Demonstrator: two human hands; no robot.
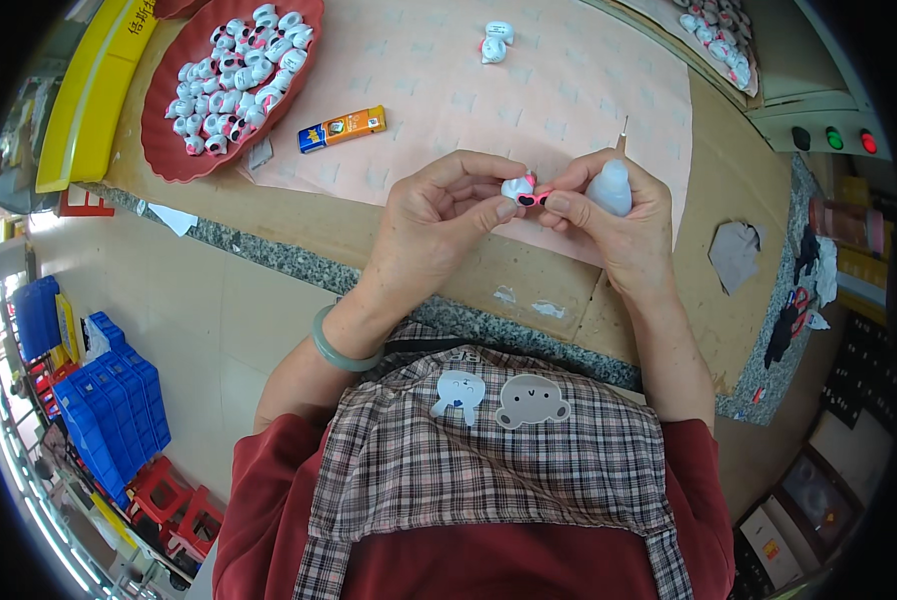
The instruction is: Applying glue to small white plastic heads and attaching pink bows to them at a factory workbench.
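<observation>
Between thumb and fingertips, my left hand grips a small white figurine with a pink patch on top. Tiny pink toy sunglasses with black lenses touch the figurine's near side. The thumb and forefinger of my right hand pinch one end of these sunglasses. That same hand also cradles a translucent squeeze bottle whose thin needle tip points away from me. Farther off on the pink sheet lie two more white figurines, side by side.
A red scalloped tray full of similar figurines stands at the far left, beside a yellow bar. An orange and blue packet lies near it. To the right are a grey scrap and red-handled scissors. Blue crates stand below.
</observation>
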